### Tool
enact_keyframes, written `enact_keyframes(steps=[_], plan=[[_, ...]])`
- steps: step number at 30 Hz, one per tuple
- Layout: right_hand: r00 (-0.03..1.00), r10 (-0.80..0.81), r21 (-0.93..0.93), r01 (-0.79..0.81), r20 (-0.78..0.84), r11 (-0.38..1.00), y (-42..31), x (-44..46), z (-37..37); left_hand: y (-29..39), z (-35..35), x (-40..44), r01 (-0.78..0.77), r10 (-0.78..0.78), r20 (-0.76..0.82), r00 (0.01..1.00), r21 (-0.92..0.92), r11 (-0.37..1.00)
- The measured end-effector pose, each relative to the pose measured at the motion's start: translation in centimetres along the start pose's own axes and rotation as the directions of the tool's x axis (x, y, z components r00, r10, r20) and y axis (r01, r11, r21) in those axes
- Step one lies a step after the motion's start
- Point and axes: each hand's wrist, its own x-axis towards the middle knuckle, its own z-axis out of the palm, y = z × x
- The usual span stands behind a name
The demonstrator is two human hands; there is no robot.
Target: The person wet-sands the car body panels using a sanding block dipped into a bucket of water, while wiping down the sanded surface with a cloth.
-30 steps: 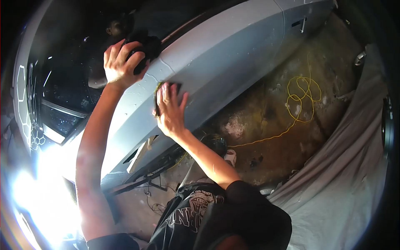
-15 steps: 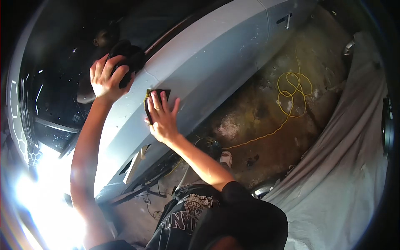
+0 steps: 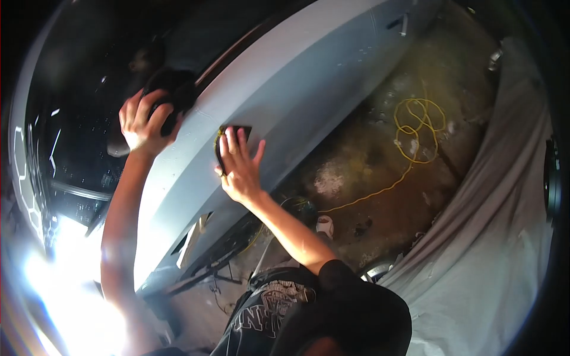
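A grey car side panel (image 3: 297,89) with a dull, primer-like surface slants across the view. My right hand (image 3: 240,169) presses a thin dark sanding pad with yellowish edges (image 3: 242,130) against this panel. Its fingers lie along the pad, and the little finger stands away from it. To the left, my left hand (image 3: 145,127) grips the car's black side mirror (image 3: 172,89) with bent fingers. Part of the mirror is hidden behind that hand.
Dark window glass (image 3: 77,136) fills the upper left. A glaring light (image 3: 77,296) shines at lower left. A yellow cord (image 3: 380,193) loops over the stained floor, near a white cup-like object (image 3: 325,225). Grey sheeting (image 3: 475,249) hangs at right.
My right hand and the sanding pad have shifted slightly to the right along the panel. My left hand stays on the mirror, while the view has tilted a little.
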Motion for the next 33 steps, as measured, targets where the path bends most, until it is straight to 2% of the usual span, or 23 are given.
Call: enact_keyframes(steps=[2, 3, 4, 6, 8, 10, 12, 13, 15, 17, 19, 20, 22, 24, 26, 27, 29, 31, 33], plan=[[0.963, 0.256, -0.030, -0.259, -0.079, 0.965, 6.5, 7.3, -2.9, 0.2, 0.1, 0.1, 0.002, -0.001, -0.024, 1.000, 0.016, 1.000], [0.871, 0.469, 0.299, -0.412, -0.149, 0.861, 14.6, 10.5, 0.9, 0.2, 0.0, 0.1, -0.003, 0.003, -0.021, 1.000, 0.015, 1.000], [0.819, 0.484, 0.291, -0.403, -0.309, 0.868, 18.8, 15.6, -1.3, 0.1, -0.1, 0.0, -0.005, 0.005, -0.016, 1.000, 0.021, 1.000], [0.775, 0.596, 0.314, -0.524, -0.210, 0.792, 22.7, 21.8, -7.9, -0.1, 0.2, -0.3, -0.008, 0.009, -0.022, 1.000, 0.032, 0.999], [0.762, 0.613, 0.301, -0.546, -0.210, 0.782, 21.5, 21.6, -7.3, 0.1, 0.1, -0.2, 0.000, 0.000, -0.019, 1.000, 0.019, 1.000], [0.844, 0.475, 0.192, -0.437, -0.249, 0.879, 16.0, 16.7, -4.3, 0.0, 0.1, -0.1, -0.011, 0.011, -0.025, 1.000, 0.024, 1.000], [0.902, 0.418, 0.121, -0.406, -0.107, 0.906, 12.0, 11.7, -3.1, 0.1, 0.2, -0.2, -0.025, 0.026, -0.033, 0.999, 0.023, 0.999], [0.898, 0.423, 0.120, -0.410, -0.123, 0.904, 13.1, 12.4, -3.4, 0.1, 0.3, -0.1, -0.021, 0.022, -0.042, 0.999, 0.026, 0.999], [0.800, 0.556, 0.371, -0.458, -0.225, 0.808, 18.7, 18.8, -5.6, 0.0, 0.2, -0.3, -0.018, 0.018, -0.027, 0.999, 0.027, 0.999], [0.774, 0.598, 0.299, -0.531, -0.210, 0.793, 24.0, 23.8, -8.7, -0.2, 0.3, -0.4, -0.030, 0.031, -0.031, 0.999, 0.037, 0.999], [0.780, 0.584, 0.318, -0.509, -0.223, 0.800, 23.3, 23.3, -8.3, 0.0, 0.3, -0.4, -0.012, 0.012, -0.026, 1.000, 0.022, 1.000], [0.787, 0.571, 0.331, -0.488, -0.232, 0.808, 22.5, 22.4, -7.9, 0.2, 0.2, -0.6, -0.004, 0.005, -0.022, 1.000, 0.018, 1.000], [0.849, 0.444, 0.226, -0.390, -0.286, 0.893, 15.5, 16.2, -4.5, 0.1, 0.3, -0.2, -0.004, 0.005, -0.029, 1.000, 0.024, 1.000], [0.900, 0.424, 0.198, -0.400, -0.101, 0.895, 7.8, 9.1, -2.6, 0.3, 0.1, -0.1, -0.015, 0.016, -0.031, 0.999, 0.021, 1.000], [0.946, 0.323, 0.023, -0.323, -0.008, 0.946, 8.6, 8.2, -3.4, 0.0, 0.4, -0.3, -0.025, 0.027, -0.040, 0.999, 0.043, 0.999], [0.923, 0.377, 0.086, -0.371, -0.073, 0.925, 11.3, 10.0, -3.4, -0.1, 0.4, -0.5, -0.017, 0.018, -0.030, 0.999, 0.037, 0.999], [0.812, 0.534, 0.305, -0.460, -0.236, 0.834, 20.8, 16.8, -4.6, -0.1, 0.2, -0.5, -0.014, 0.015, -0.010, 1.000, 0.030, 0.999], [0.737, 0.645, 0.412, -0.534, -0.201, 0.738, 30.0, 22.1, -7.0, -0.1, 0.1, -0.4, -0.002, 0.002, 0.002, 1.000, 0.024, 1.000], [0.691, 0.708, 0.471, -0.582, -0.143, 0.663, 32.5, 23.6, -6.7, -0.3, 0.1, -0.3, -0.013, 0.013, 0.003, 1.000, 0.025, 1.000]])
